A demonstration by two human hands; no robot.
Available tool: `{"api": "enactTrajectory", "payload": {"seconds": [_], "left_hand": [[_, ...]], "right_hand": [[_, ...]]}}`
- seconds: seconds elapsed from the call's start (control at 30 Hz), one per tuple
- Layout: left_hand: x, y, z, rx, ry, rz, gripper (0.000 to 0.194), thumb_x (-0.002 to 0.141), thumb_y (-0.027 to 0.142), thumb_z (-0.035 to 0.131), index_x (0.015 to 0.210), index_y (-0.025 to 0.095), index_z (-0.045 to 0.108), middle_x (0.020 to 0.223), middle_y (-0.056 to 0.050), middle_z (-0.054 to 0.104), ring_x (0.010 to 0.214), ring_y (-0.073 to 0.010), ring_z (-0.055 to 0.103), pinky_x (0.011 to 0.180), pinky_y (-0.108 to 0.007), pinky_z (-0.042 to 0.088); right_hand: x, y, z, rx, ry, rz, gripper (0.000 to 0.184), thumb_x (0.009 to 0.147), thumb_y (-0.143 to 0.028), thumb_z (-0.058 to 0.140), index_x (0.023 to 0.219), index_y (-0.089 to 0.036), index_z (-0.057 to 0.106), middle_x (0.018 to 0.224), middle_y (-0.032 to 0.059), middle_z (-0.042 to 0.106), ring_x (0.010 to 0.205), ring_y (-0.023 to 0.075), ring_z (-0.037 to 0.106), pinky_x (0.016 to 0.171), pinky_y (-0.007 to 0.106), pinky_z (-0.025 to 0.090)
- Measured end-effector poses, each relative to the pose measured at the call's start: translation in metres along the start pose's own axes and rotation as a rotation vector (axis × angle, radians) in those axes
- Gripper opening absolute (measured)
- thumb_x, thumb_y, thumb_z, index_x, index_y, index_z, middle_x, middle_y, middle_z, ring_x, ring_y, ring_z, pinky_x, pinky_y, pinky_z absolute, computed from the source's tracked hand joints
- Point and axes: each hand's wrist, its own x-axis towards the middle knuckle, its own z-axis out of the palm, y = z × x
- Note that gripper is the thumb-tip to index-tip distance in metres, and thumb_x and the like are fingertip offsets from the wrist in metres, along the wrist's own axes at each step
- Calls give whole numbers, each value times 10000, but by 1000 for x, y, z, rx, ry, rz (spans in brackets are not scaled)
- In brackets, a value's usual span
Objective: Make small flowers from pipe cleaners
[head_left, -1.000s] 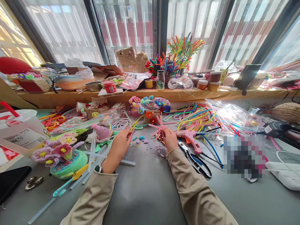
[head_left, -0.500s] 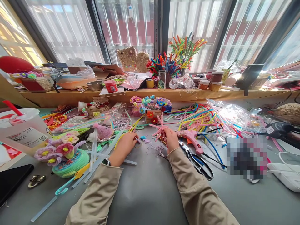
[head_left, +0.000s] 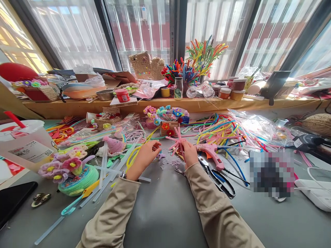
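My right hand (head_left: 190, 154) is closed round a bundle of pink pipe cleaners (head_left: 178, 139), whose ends splay out like a star above the fingers. To its left, my left hand (head_left: 148, 154) hovers over the table with curled fingers and thumb apart, and nothing shows between them. Just past its fingertips lie small purple and blue pieces (head_left: 160, 156) with tiny lilac clippings (head_left: 173, 162) scattered beside them. A pink hot glue gun (head_left: 210, 153) and black-handled scissors (head_left: 218, 179) rest right of my right hand. Yellow pipe cleaners (head_left: 133, 156) lie behind my left wrist.
Clear glue sticks (head_left: 103, 168) and a green crocheted piece with flowers (head_left: 79, 179) lie left. A lidded drink cup (head_left: 28, 144) and a phone (head_left: 17, 199) stand farther out. Loose coloured pipe cleaners (head_left: 222, 129) pile up back right. A small flower box (head_left: 168, 127) stands ahead.
My left hand has lifted and shifted slightly right, and its fingers have come apart. My right hand stays in place with the pink pipe cleaners.
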Motion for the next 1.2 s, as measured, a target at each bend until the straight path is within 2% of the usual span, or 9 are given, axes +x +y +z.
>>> {"api": "enactTrajectory", "payload": {"seconds": [0.07, 0.13, 0.3, 0.4, 0.57, 0.7, 0.9, 1.1, 1.2], "left_hand": [[0, -4, 2, 109, 7, -16, 247, 661, 218, 442, 866, 138, 556, 881, -86, 595, 721, -168, 562, 683, -274, 418], [-1, -10, 4, 162, -54, 4, 276, 647, 236, 480, 890, 138, 563, 918, -98, 591, 769, -188, 556, 716, -289, 407], [0, -18, 6, 215, -49, 40, 177, 654, 225, 481, 780, 163, 589, 816, -71, 612, 744, -188, 550, 682, -284, 405], [1, -11, 7, 172, -20, 43, 133, 665, 201, 464, 714, 165, 582, 736, -51, 615, 699, -172, 552, 658, -270, 409], [-3, 1, 6, -31, -99, 124, 212, 664, 258, 501, 846, 165, 559, 815, -43, 615, 734, -148, 563, 683, -234, 421], [-6, -6, 8, 72, -126, 245, 299, 620, 335, 562, 878, 184, 576, 895, -63, 584, 834, -190, 530, 736, -268, 396], [-5, -8, 15, 83, -175, 234, 136, 661, 224, 508, 743, 175, 604, 706, -37, 580, 667, -165, 535, 631, -257, 402], [-7, 5, 21, -18, -237, 292, 171, 665, 222, 512, 812, 169, 582, 775, -40, 568, 653, -146, 548, 635, -240, 415], [-7, 5, 24, 38, -202, 301, 141, 660, 192, 513, 774, 168, 592, 782, -50, 573, 697, -166, 541, 667, -263, 412]], "right_hand": [[0, 0, 0, -1, 8, -3, 171, 581, -302, 499, 519, -147, 535, 434, -31, 524, 358, 62, 422, 354, 178, 326], [0, -1, 0, -10, 10, -5, 176, 579, -309, 507, 521, -146, 537, 436, -28, 529, 358, 64, 427, 353, 179, 328], [0, 0, 1, -18, 10, -8, 190, 579, -326, 511, 523, -146, 537, 447, -23, 544, 360, 67, 436, 358, 181, 337], [0, 1, 1, -15, 10, -11, 189, 578, -327, 510, 531, -147, 541, 443, -28, 540, 359, 66, 434, 358, 182, 332], [-1, 0, 1, -27, 12, -13, 190, 579, -331, 507, 539, -149, 544, 437, -33, 531, 357, 67, 430, 357, 184, 329], [0, 0, 0, -45, 9, -24, 205, 583, -347, 505, 529, -153, 540, 439, -29, 534, 361, 71, 435, 358, 187, 336], [1, 1, 0, -81, 4, -49, 236, 591, -376, 508, 528, -152, 546, 443, -15, 542, 371, 78, 445, 358, 191, 346], [0, 0, 0, -49, 9, -33, 210, 586, -346, 509, 522, -151, 552, 446, -18, 544, 370, 74, 438, 349, 186, 340], [0, 0, 0, -50, 6, -27, 212, 578, -348, 512, 529, -148, 562, 448, -17, 548, 379, 77, 446, 351, 184, 344]]}}
